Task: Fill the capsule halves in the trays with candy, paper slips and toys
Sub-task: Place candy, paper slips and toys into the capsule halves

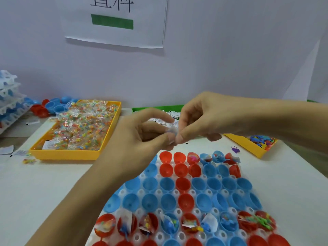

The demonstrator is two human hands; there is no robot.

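White tabletop (44, 183) runs up to a pale wall where a paper sign (115, 22) with a green bar hangs at twelve o'clock. Both hands meet above the middle of the table: the left hand (140, 137) and the right hand (200, 118) each pinch, thumb against forefinger, the same small clear wrapped piece (171, 132), blurred, so what it is stays unclear. Below them, from five to six o'clock, lies the white capsule tray (177, 190), its sockets holding red and blue capsule halves (166, 185); most of the middle rows sit empty, while the near filled row (184, 223) and a few halves in the far row carry candy, paper and toys. At nine o'clock a yellow tray (71, 154) is heaped with wrapped candy (83, 125). At three o'clock a second yellow tray (243, 143) holds coloured toys (262, 141), with a purple toy (235, 150) loose beside it. Behind the hands a green tray (156, 107) holds paper slips (173, 114). Loose capsule halves (48, 107) and stacked white trays (10, 96) sit at ten o'clock.
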